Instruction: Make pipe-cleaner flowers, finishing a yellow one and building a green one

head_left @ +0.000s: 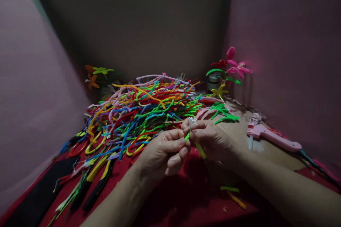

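Nearest, with the joined hands taken as the clock's centre, a red cloth (170, 202) spreads under the work, and at about 4 to 5 o'clock lie a yellow-green scrap (229, 189) and an orange scrap (236, 200). Toward 8 o'clock sit a black sheet (45, 189) and a tool with black-and-yellow handles (97, 170). At the centre, the person's left hand (170, 149) pinches a short bright-green strip (187, 137) between thumb and fingertips, its other fingers curled beneath. The right hand (210, 136) meets it, thumb and fingers also closed on the small piece, with a white beaded cluster (192, 122) showing just above the fingertips at 12 o'clock; how the cluster joins the strip is hidden by the fingers. A yellow-green strip (200, 150) hangs below the right hand at about 5 o'clock. Out at 3 o'clock a pink glue gun (275, 140) rests on brown cardboard (234, 127). Farther off, a tangled heap of coloured fuzzy stems (149, 110) fills 9 to 12 o'clock. Beyond it, orange flowers (92, 81) stand at 10 o'clock, and a pink flower (239, 68) rises near 1 o'clock, beside a grey container (213, 82)
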Demonstrator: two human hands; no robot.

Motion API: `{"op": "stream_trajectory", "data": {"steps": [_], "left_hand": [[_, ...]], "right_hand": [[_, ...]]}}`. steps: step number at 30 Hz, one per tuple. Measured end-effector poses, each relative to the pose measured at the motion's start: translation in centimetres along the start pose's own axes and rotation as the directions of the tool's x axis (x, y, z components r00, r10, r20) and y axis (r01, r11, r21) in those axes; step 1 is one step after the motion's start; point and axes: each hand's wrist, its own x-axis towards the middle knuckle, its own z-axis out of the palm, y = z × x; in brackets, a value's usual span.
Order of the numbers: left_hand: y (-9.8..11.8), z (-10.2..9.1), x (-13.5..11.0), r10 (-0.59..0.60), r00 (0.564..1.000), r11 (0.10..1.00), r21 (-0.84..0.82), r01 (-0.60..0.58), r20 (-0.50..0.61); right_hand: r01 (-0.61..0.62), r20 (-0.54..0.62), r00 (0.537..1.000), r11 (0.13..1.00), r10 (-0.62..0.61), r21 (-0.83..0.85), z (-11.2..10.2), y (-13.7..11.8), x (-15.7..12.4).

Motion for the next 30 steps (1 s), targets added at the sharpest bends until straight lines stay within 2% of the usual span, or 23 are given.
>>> {"op": "stream_trajectory", "data": {"steps": [2,4,5,6,8,9,10,11,12,14,16,17,19,22,24,25,26,27,28,30], "left_hand": [[0.1,0.3,-0.1,0.026,0.999,0.995,0.095,-0.023,-0.032],[-0.1,0.6,-0.1,0.182,0.969,0.934,0.338,-0.117,-0.165],[-0.2,0.7,-0.1,0.307,0.927,0.851,0.498,-0.167,-0.216],[-0.5,0.7,0.0,0.453,0.863,0.728,0.652,-0.212,-0.224],[-1.0,0.6,0.1,0.696,0.711,0.411,0.866,-0.284,-0.097],[-1.2,0.5,0.1,0.761,0.649,0.273,0.911,-0.308,-0.009],[-1.4,0.4,0.1,0.79,0.611,0.183,0.929,-0.322,0.056],[-1.4,0.4,0.1,0.793,0.605,0.161,0.932,-0.326,0.074],[-1.4,0.5,0.0,0.771,0.635,0.21,0.925,-0.316,0.042],[-0.9,0.8,-0.2,0.642,0.759,0.456,0.851,-0.262,-0.11],[-0.3,1.1,-0.4,0.434,0.874,0.722,0.664,-0.194,-0.217],[0.0,1.1,-0.5,0.333,0.917,0.817,0.552,-0.165,-0.219],[0.3,1.0,-0.6,0.187,0.971,0.928,0.352,-0.124,-0.15],[0.3,0.6,-0.5,0.075,0.997,0.98,0.19,-0.068,-0.031],[0.1,0.5,-0.3,0.099,0.994,0.962,0.26,-0.085,-0.042],[-0.1,0.6,-0.3,0.16,0.984,0.922,0.368,-0.119,-0.081],[-0.3,0.6,-0.2,0.259,0.958,0.842,0.514,-0.163,-0.12],[-0.5,0.7,-0.1,0.386,0.913,0.713,0.671,-0.204,-0.134],[-0.8,0.6,-0.1,0.521,0.847,0.546,0.805,-0.232,-0.11],[-1.4,0.4,0.1,0.705,0.708,0.211,0.942,-0.262,0.039]], "right_hand": [[0.018,-0.041,0.999,1.0,-0.017,0.017,-0.2,0.2,0.1],[0.042,-0.12,0.992,0.999,-0.038,0.029,-0.5,0.7,0.4],[0.054,-0.152,0.987,0.998,-0.048,0.031,-0.6,1.0,0.6],[0.068,-0.177,0.982,0.997,-0.062,0.029,-0.7,1.2,0.7],[0.093,-0.202,0.975,0.996,-0.087,0.018,-0.7,1.6,0.7],[0.098,-0.202,0.975,0.995,-0.095,0.008,-0.7,1.7,0.7],[0.1,-0.195,0.976,0.995,-0.099,-0.005,-0.6,1.7,0.7],[0.096,-0.186,0.978,0.995,-0.098,-0.02,-0.5,1.6,0.6],[0.087,-0.173,0.981,0.996,-0.092,-0.035,-0.4,1.6,0.6],[0.07,-0.14,0.987,0.996,-0.077,-0.057,-0.4,1.4,0.4],[0.047,-0.096,0.994,0.997,-0.053,-0.06,-0.3,1.1,0.2],[0.04,-0.069,0.997,0.997,-0.044,-0.059,-0.3,1.0,0.1],[0.051,-0.032,0.998,0.997,-0.053,-0.055,-0.1,0.8,-0.1],[0.07,-0.026,0.997,0.996,-0.072,-0.063,0.0,0.6,-0.3],[0.057,-0.05,0.997,0.996,-0.061,-0.071,0.0,0.6,-0.2],[0.055,-0.069,0.996,0.996,-0.06,-0.069,-0.1,0.7,-0.1],[0.061,-0.093,0.993,0.996,-0.067,-0.066,-0.3,0.8,0.0],[0.07,-0.119,0.99,0.996,-0.077,-0.062,-0.4,0.9,0.2],[0.084,-0.143,0.985,0.995,-0.092,-0.061,-0.5,1.0,0.3],[0.103,-0.172,0.979,0.992,-0.114,-0.071,-0.6,1.3,0.5]]}}
